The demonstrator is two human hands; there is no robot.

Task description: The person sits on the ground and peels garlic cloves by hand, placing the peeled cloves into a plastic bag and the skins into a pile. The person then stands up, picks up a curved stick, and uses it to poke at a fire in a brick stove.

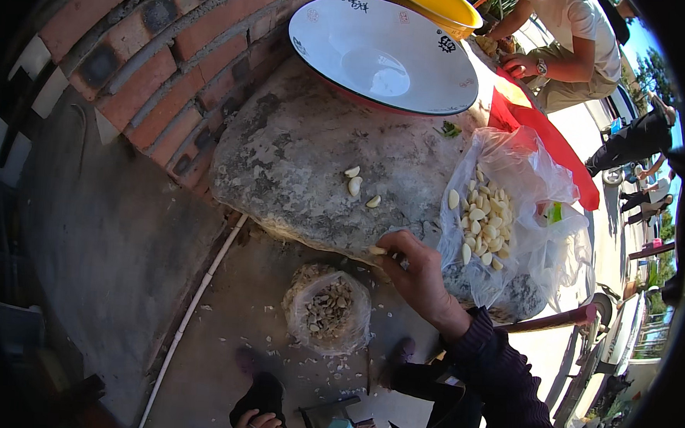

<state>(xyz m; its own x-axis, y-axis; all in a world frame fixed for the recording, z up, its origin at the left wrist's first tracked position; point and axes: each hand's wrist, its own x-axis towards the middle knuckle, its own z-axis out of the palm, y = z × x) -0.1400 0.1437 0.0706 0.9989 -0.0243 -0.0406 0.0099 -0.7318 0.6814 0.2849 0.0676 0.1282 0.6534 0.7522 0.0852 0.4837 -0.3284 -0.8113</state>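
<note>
My right hand (415,276) pinches a garlic clove (377,250) between thumb and fingertips, just over the near edge of a grey stone slab (287,153). My left hand (257,427) rests by my leg at the bottom edge; whether it holds anything does not show. Loose garlic cloves (355,185) lie on the slab. To the right, many peeled cloves (487,221) lie on a clear plastic bag (531,160). Below the slab, a bag of small whitish-brown pieces (329,309) stands on the floor, with scraps of skin around it.
A large white enamel basin (380,53) and a yellow basin (440,7) stand at the back of the slab, beside a brick wall (170,71). Another person (578,46) crouches at the back right, near a red sheet (549,149). A pale pipe (192,316) runs along the floor.
</note>
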